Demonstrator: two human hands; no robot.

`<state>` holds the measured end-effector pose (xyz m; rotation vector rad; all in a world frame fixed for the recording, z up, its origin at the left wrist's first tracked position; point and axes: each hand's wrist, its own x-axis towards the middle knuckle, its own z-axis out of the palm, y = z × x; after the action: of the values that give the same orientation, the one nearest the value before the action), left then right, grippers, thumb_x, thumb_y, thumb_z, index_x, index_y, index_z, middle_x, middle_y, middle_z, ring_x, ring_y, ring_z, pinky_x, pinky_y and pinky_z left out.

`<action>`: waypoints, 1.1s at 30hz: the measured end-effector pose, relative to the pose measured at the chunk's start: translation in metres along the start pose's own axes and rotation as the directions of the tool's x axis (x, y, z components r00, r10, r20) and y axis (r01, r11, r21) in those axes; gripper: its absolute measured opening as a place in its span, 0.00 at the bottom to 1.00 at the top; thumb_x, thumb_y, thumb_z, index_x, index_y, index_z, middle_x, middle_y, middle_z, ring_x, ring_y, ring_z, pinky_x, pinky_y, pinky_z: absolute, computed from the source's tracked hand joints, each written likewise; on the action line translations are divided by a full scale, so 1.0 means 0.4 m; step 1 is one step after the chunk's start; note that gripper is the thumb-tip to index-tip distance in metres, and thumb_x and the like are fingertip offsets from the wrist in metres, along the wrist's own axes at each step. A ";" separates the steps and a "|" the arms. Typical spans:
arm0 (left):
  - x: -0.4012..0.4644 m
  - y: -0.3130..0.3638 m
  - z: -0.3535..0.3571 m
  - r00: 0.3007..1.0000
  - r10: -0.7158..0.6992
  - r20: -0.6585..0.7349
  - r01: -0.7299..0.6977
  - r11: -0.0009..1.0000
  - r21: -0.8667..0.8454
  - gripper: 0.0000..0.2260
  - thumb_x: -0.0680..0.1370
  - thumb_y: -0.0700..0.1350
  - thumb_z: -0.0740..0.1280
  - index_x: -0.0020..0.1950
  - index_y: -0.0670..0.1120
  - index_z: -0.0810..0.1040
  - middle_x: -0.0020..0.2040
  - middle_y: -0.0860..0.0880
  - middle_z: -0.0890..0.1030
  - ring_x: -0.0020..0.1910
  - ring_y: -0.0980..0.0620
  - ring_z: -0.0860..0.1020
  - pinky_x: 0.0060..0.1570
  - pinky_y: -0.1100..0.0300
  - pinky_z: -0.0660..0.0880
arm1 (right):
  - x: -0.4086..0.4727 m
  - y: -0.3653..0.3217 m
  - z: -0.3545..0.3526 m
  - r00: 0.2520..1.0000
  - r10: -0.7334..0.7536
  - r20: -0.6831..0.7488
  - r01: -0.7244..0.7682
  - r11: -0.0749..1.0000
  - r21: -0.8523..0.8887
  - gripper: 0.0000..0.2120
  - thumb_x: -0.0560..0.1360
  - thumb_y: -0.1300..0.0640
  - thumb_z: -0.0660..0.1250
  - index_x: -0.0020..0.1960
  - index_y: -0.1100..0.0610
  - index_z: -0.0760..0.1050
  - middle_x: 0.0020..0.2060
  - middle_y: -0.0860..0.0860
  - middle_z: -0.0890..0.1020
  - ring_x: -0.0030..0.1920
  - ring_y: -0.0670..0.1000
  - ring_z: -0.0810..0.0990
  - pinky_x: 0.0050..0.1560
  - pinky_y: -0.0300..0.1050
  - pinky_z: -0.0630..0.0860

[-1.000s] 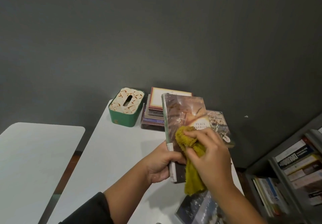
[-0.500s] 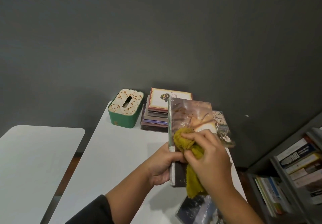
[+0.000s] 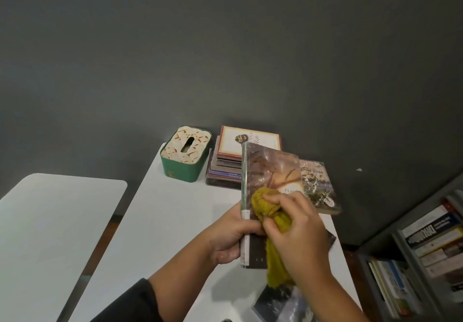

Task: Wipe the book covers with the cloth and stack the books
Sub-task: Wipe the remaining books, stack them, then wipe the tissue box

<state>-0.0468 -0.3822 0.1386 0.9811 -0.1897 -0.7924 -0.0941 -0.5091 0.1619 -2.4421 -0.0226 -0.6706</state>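
Note:
My left hand (image 3: 231,237) grips the spine of a brown-covered book (image 3: 269,168), holding it tilted above the white table (image 3: 170,221). My right hand (image 3: 297,231) holds a bunched mustard-yellow cloth (image 3: 264,202) against the book's cover; the cloth's tail hangs below the hand. Behind stands a stack of several books (image 3: 233,163) with a white, red-bordered cover on top. A flowered paperback (image 3: 319,188) lies to the right of the held book. Another dark book (image 3: 278,301) lies at the near edge, partly hidden by my right arm.
A green tissue box (image 3: 185,156) with a patterned lid stands left of the stack against the dark wall. A second white table (image 3: 50,221) is at the left across a gap. A grey bookshelf (image 3: 426,259) full of books stands at the lower right.
The held book has shifted slightly right and up. My right hand keeps rubbing the cloth over the cover's lower middle. The stack's top cover shows more.

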 end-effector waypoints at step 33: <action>-0.023 0.024 0.001 0.998 0.048 0.045 -0.051 0.997 0.056 0.24 0.67 0.28 0.64 0.61 0.43 0.70 0.47 0.40 0.80 0.44 0.44 0.81 0.44 0.50 0.80 | 0.022 -0.052 0.008 0.984 -0.151 -0.093 0.151 0.989 -0.012 0.11 0.67 0.57 0.70 0.49 0.51 0.79 0.43 0.44 0.76 0.45 0.44 0.71 0.39 0.32 0.66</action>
<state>-0.0487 -0.3731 0.1484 1.0098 -0.2747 -0.7671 -0.0883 -0.4914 0.1753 -2.4277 -0.1705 -0.8518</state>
